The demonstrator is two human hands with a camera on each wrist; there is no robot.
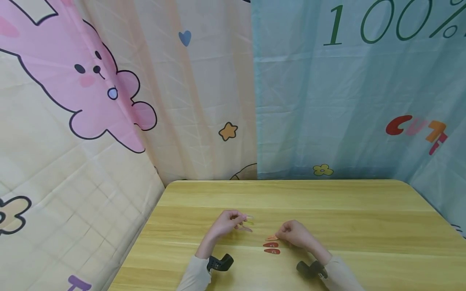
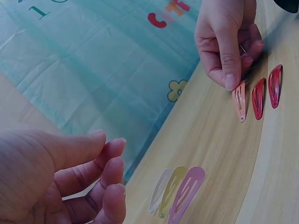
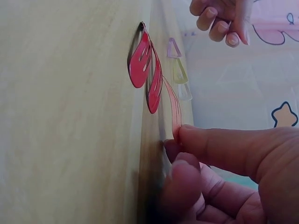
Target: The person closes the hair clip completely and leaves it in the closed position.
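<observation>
My right hand (image 1: 295, 233) pinches the wide end of a peach snap hair clip (image 2: 240, 105) between thumb and index finger, low at the tabletop. Two red hair clips, one in the middle (image 2: 258, 99) and one on the outside (image 2: 275, 86), lie beside it in a row. My left hand (image 1: 230, 220) hovers by a second row: a white hair clip (image 2: 159, 192), a yellow hair clip (image 2: 172, 192) and a pink hair clip (image 2: 188, 189). Its thumb and index fingertips meet with nothing visible between them; the other fingers curl loosely.
The wooden table (image 1: 364, 214) has light grain and rounded far corners. Behind it hang a cream curtain (image 1: 204, 101) with cartoon prints and a blue curtain (image 1: 309, 101) with lettering. A black camera (image 1: 221, 263) is strapped on the left wrist, another black camera (image 1: 309, 269) on the right.
</observation>
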